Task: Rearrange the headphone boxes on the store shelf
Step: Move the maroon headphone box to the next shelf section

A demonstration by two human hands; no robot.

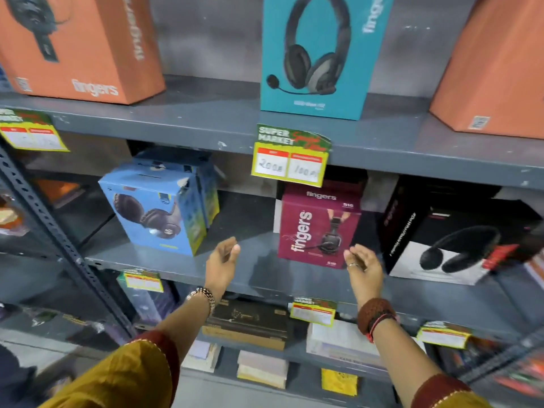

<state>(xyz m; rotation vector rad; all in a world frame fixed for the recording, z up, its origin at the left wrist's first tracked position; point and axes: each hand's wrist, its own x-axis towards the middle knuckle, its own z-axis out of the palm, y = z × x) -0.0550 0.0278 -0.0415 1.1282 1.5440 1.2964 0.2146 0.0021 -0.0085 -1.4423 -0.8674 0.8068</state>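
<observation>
Left hand (222,258) and right hand (362,264) raised, open (palms facing inward).

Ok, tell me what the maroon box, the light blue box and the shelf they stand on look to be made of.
Maroon box: printed cardboard, smooth with a slight sheen; crisp folded edges.
Light blue box: also printed cardboard, probably thin; its top corner is torn and scuffed.
Shelf: likely painted grey metal; chipped paint along the edges and a perforated upright beside it.
</observation>
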